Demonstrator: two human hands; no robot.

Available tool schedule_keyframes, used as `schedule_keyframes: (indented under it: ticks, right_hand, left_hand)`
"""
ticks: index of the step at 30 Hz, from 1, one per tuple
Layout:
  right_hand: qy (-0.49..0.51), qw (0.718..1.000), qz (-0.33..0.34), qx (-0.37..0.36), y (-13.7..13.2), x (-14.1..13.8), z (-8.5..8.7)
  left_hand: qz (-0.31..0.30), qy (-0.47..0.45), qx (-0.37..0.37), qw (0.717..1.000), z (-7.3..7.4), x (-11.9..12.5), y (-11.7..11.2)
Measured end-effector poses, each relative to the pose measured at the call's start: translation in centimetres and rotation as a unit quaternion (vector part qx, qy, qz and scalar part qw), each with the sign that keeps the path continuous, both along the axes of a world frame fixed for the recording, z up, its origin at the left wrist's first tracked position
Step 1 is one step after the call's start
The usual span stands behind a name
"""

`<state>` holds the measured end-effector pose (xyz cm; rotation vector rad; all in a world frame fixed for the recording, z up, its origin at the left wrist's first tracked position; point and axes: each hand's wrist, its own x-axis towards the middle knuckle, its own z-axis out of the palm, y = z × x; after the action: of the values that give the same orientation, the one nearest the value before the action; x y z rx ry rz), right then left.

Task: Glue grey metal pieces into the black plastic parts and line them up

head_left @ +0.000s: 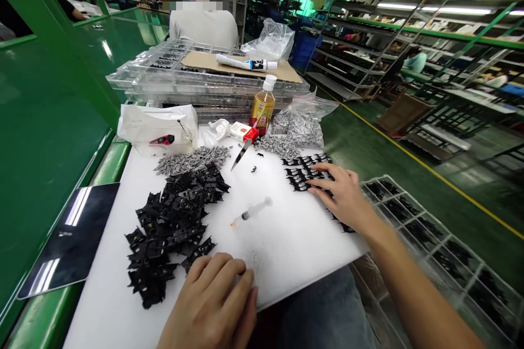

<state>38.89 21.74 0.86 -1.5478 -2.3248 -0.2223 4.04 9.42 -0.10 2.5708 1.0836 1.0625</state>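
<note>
A long green table runs along your left and carries a white plastic sheet beneath both your hands. Past the sheet's edge, beyond your right grip, lies a clear plastic compartment tray holding black parts. Well ahead of both grips rises a stack of clear plastic trays.

A loose heap of angular black plastic parts sits just ahead of your left grip. Rows of small black plastic parts lie under and just ahead of your right grip. Farther ahead of your left grip is a grey heap of small metal pieces. Between the grips lies a clear plastic syringe with an orange tip, and beyond it a slim steel-bladed knife.

Your right grip is spread, its fingertips resting on the rows and pinching nothing. Your right forearm comes in low from the lower right, angled across the sheet's corner. Your left grip sits on the sheet with its fingers close together and loosely curled; you cannot tell if anything lies beneath them. Keep your right fingertips light so the rows stay aligned, and keep your left wrist low, clear of the syringe.
</note>
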Motion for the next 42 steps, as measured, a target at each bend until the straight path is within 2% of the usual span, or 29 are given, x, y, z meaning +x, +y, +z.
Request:
schedule_keyframes:
  ticks: [9,23,31,42]
  right_hand:
    - [0.008,1.0,-0.007,0.007,0.3,-0.1,-0.2]
    - [0.025,0.999,-0.017,0.01,1.2,-1.0,-0.4]
    - [0.045,0.998,-0.041,0.016,1.0,0.7,0.2]
    - [0.017,0.999,-0.022,-0.019,1.0,1.3,0.2]
  left_hand:
    - [0.005,0.011,0.002,1.0,0.4,0.2,-0.1]
    - [0.008,0.017,0.003,1.0,-0.3,0.1,-0.1]
    - [0.011,0.017,-0.002,1.0,0.2,0.2,-0.1]
    - [0.013,0.028,0.005,1.0,0.1,0.1,0.0]
